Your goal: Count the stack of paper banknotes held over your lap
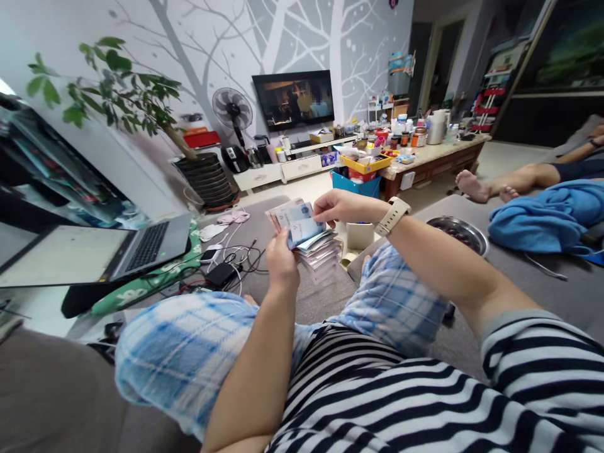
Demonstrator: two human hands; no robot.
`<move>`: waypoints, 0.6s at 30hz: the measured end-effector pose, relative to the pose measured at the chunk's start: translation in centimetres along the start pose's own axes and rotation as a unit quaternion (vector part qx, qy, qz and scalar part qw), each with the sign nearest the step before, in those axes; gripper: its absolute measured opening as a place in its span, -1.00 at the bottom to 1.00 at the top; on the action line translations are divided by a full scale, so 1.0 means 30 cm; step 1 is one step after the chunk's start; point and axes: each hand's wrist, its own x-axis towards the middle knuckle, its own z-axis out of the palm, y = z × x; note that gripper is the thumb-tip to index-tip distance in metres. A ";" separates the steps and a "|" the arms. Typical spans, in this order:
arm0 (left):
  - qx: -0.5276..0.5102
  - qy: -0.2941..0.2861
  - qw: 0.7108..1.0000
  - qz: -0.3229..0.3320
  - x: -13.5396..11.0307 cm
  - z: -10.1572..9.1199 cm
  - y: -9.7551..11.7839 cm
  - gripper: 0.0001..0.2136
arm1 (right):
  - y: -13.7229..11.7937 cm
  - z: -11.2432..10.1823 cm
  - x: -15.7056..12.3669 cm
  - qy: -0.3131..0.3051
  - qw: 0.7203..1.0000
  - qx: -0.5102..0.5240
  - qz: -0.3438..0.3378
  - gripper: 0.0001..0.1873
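My left hand (pixel 282 257) is closed on several thin printed cards. The front one is a blue-and-white card (pixel 297 223), with pinkish ones fanned out behind it. My right hand (pixel 337 207), with a pale watch on its wrist, pinches the right edge of the blue-and-white card between thumb and fingers. Just below it is a thick stack of pale, thin cards (pixel 321 255), its edges spread in layers; whether my left hand bears this stack cannot be made out. An open cream box (pixel 360 236) stands behind the stack, partly hidden by my right forearm.
On the left is an open laptop (pixel 146 245), with tangled cables and a black adapter (pixel 221 275) beside it. A metal bowl (pixel 460 234) and a blue cloth (pixel 547 217) lie on the grey sofa (pixel 528 283) to the right. Another person's bare feet (pixel 474 187) rest nearby.
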 end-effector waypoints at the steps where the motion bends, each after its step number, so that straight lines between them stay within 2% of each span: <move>1: -0.001 0.001 1.000 0.000 0.000 0.001 0.001 -0.80 | -0.001 0.000 -0.001 -0.002 1.000 0.001 0.000 -0.89; 6: -0.003 -0.011 1.000 -0.004 -0.002 0.003 0.001 -0.78 | -0.003 0.000 -0.004 -0.019 1.000 0.007 0.002 -0.90; 18: 0.017 0.002 1.000 0.005 -0.009 0.004 0.008 -0.78 | -0.009 0.004 -0.010 -0.042 0.998 0.033 0.027 -0.88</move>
